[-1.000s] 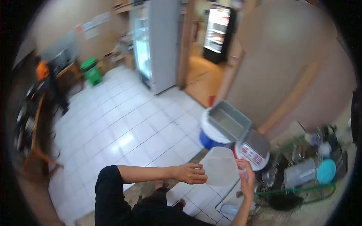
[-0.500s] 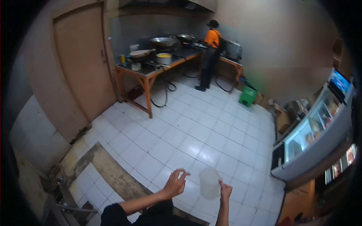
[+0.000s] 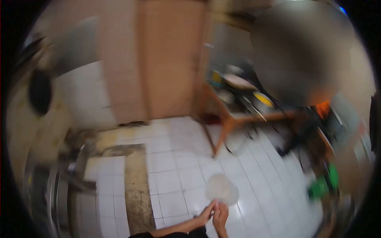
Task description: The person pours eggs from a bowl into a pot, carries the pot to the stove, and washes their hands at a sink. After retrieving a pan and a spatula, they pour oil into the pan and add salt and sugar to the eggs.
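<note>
A whitish, see-through plastic container (image 3: pixel 222 189) is held out low in front of me, above the tiled floor. Blur hides its exact kind. My right hand (image 3: pixel 220 217) is closed at its near edge. Close against that hand is my left hand (image 3: pixel 206 214), its fingers drawn together at the same edge. What the left fingertips pinch is too blurred to make out.
A brown door (image 3: pixel 172 59) stands ahead. Right of it, an orange-framed cooking table (image 3: pixel 224 137) bears pans and a pot with yellow contents (image 3: pixel 263 100). A person in dark trousers (image 3: pixel 301 133) stands beyond, near a green bin (image 3: pixel 323 184). Metal shelving (image 3: pixel 53 186) is at left.
My view has swung left, bringing the door to the middle. My left hand, earlier raised apart with curled fingers, has come to my right hand at the container's edge.
</note>
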A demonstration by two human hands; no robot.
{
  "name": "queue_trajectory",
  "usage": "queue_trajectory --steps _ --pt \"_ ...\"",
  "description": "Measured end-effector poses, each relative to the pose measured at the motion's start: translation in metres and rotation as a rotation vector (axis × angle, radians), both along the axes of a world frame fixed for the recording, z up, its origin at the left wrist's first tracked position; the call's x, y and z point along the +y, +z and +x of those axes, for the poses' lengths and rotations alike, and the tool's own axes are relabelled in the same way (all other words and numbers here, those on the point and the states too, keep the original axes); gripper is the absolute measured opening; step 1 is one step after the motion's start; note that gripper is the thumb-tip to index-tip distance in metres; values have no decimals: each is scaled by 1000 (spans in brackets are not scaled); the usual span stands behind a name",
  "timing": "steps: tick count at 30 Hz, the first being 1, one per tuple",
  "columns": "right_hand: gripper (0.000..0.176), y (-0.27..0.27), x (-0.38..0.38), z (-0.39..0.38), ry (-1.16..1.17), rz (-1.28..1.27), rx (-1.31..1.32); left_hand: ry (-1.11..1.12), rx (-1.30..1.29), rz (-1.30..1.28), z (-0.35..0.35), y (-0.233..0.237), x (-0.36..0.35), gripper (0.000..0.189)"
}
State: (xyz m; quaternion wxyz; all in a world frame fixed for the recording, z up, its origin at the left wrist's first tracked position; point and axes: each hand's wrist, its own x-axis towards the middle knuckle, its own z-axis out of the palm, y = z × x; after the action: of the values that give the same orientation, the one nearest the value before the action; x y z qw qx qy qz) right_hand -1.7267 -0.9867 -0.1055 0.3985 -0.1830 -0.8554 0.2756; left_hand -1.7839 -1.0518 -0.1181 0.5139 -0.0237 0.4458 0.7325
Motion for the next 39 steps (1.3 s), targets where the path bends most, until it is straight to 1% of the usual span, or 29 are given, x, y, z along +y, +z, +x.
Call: queue_trajectory --steps 2,3,4,5,6,8,9,10,12,14,16,18,19,20,22,23,24,25,26,27,28,30,31,33,34,36,37,38,39 --pt "29 -6 -1 -50 177 127 -92 310 -170 4 -38 -4 6 54" --pt "29 4 1 -68 387 144 -104 517 -195 27 -59 8 -3 54" --pt "21 10 -6 -73 566 167 -242 619 -348 -114 -71 19 -31 53" --pt "30 12 -13 -72 739 217 -383 701 -536 -227 -62 21 -58 51" --pt "30 7 -21 -76 942 248 -390 868 -593 -143 -55 -2 -81 50" --pt "25 -9 -50 -87 1326 65 -358 1191 -636 -12 -28 -32 -143 49" --pt "20 35 -56 -97 1470 163 -311 1274 -494 -235 -16 -27 -156 47" --pt "20 34 -77 -94 1606 189 -299 1327 -374 -466 14 -30 -187 46" --pt "19 26 -104 -91 1735 -23 -611 1638 -164 -776 84 -61 -235 48" --pt "19 14 -148 -91 1861 139 -629 1861 -259 -947 175 -29 -262 46" --pt "22 -18 -212 -72 1961 305 -653 2182 -221 -1130 260 2 -260 44" --pt "25 -22 -277 -4 2102 250 -721 2289 -280 -1572 363 -14 -257 45" --pt "27 -19 -305 24 2187 192 -792 2353 -430 -1549 406 -15 -249 45" --pt "27 -22 -329 51 2216 198 -786 2411 -576 -1519 447 -11 -242 45" --pt "30 -28 -372 106 2274 460 -818 2546 -932 -1478 518 -1 -231 46" --pt "29 -91 -398 108 2346 497 -767 2636 -915 -1527 551 -8 -230 45" --pt "29 -79 -415 129 2364 489 -760 2725 -893 -1572 582 -18 -229 44" --pt "28 -60 -423 143 2276 590 -959 2728 -895 -1590 608 -23 -236 44" --pt "26 -47 -439 156 2168 691 -1152 2842 -859 -1455 631 -27 -244 42" --pt "25 -98 -459 144 2244 563 -1025 2946 -822 -1303 651 -30 -258 40" --pt "23 -156 -478 127 2307 438 -900 2944 -830 -1301 669 -27 -276 40" --pt "19 -100 -506 131 1977 607 -1120 3035 -667 -1263 703 -13 -327 34" --pt "20 -123 -527 115 1927 665 -1054 3031 -682 -1269 723 -10 -355 34" --pt "23 -183 -562 76 1871 857 -861 3100 -549 -1077 759 -8 -405 33" --pt "26 -208 -586 69 1870 951 -807 3101 -565 -1086 775 -7 -424 33" --pt "27 -193 -646 114 1931 1064 -776 3200 -502 -807 808 -1 -460 29" --pt "29 -190 -696 149 1994 1152 -730 3184 -609 -863 827 -15 -472 29" --pt "19 -190 -752 206 1895 287 -1215 3205 -722 -802 843 -16 -487 29" --pt "26 -196 -811 258 2061 578 -933 3206 -872 -727 856 -18 -489 28"
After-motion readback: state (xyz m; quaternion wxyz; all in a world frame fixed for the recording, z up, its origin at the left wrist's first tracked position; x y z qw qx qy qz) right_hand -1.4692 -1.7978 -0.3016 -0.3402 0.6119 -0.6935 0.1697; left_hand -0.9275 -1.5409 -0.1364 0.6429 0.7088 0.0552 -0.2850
